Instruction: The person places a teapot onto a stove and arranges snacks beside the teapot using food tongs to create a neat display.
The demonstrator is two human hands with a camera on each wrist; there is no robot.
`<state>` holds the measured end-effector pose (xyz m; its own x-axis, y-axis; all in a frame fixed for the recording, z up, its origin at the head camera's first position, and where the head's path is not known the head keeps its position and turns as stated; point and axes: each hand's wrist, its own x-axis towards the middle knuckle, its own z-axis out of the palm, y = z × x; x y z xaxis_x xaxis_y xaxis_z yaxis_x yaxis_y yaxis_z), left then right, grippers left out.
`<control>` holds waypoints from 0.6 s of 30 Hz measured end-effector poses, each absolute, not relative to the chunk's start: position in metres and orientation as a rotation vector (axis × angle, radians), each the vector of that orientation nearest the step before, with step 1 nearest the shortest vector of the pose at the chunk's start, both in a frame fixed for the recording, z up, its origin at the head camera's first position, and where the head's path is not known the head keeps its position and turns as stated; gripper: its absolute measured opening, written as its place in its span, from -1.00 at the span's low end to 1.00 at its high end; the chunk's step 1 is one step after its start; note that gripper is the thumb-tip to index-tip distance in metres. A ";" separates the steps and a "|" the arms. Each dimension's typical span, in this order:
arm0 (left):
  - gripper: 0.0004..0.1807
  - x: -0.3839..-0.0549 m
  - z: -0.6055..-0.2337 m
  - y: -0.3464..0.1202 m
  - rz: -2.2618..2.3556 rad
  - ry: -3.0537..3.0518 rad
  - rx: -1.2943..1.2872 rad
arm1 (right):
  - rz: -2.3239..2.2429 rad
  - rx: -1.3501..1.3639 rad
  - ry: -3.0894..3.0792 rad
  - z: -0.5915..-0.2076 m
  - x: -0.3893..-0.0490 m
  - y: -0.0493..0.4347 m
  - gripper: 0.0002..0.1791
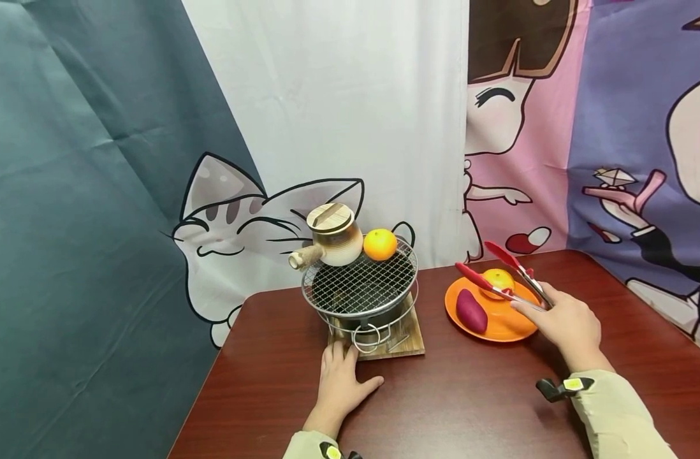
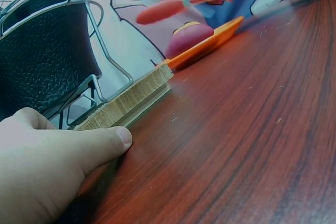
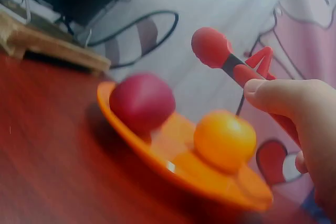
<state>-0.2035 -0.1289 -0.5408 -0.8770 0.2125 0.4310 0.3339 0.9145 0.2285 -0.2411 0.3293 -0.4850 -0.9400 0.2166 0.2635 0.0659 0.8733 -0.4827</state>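
Observation:
My right hand (image 1: 569, 324) holds red-tipped tongs (image 1: 473, 276) by their metal arms, the two tips spread apart above an orange plate (image 1: 507, 328). On that plate lie a purple sweet potato (image 1: 472, 312) and an orange mandarin (image 1: 498, 280), both below the tongs. My left hand (image 1: 341, 386) rests at the front edge of a wooden board (image 2: 137, 98), fingers stretched toward it and thumb out to the side. A black grill stove (image 2: 50, 51) with a round wire mesh (image 1: 358, 287) stands on the board. Another mandarin (image 1: 380, 245) and a lidded clay teapot (image 1: 341, 245) sit on the mesh.
The dark red wooden table (image 1: 442, 408) carries everything, with the plate to the right of the stove. Behind the table hangs a printed cloth (image 1: 379, 108) with cartoon figures, close to the stove and plate. A wire ring handle (image 1: 366, 338) sticks out at the stove's front.

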 end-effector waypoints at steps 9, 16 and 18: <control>-0.09 -0.204 -0.541 -0.130 -0.402 -2.673 -0.397 | 0.612 -0.273 -2.796 -0.506 -0.236 0.345 0.20; -0.09 -0.204 -0.541 -0.129 -0.397 -2.678 -0.397 | 0.574 -0.294 -2.807 -0.511 -0.231 0.351 0.21; -0.10 -0.204 -0.542 -0.130 -0.397 -2.672 -0.400 | 0.560 -0.295 -2.812 -0.511 -0.230 0.352 0.21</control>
